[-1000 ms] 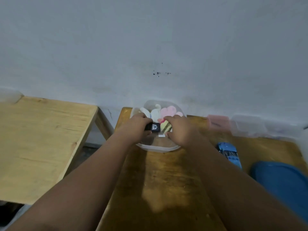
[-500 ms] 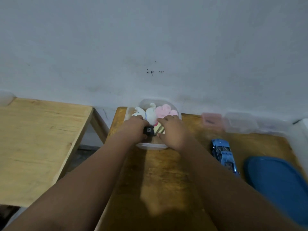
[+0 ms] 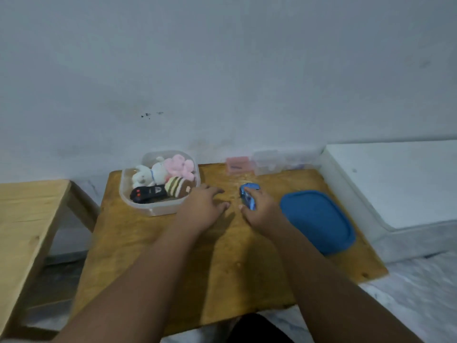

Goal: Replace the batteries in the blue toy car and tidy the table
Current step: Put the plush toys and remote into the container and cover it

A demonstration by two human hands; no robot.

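Gripping the car, the right hand curled round it mid-table. The left hand was relaxed, fingers straight, flat on the table just beside the tub. The lid lay right of the car, near it.

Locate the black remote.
Head view, left of centre: the black remote lies inside the clear tub, at its front, beside the striped plush.

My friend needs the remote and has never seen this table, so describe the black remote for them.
On the darker wooden table, find the clear tub at the far left corner. The black remote lies along the tub's near side, in front of the plush toys. It alone is black and hard, with red dots near its left end.
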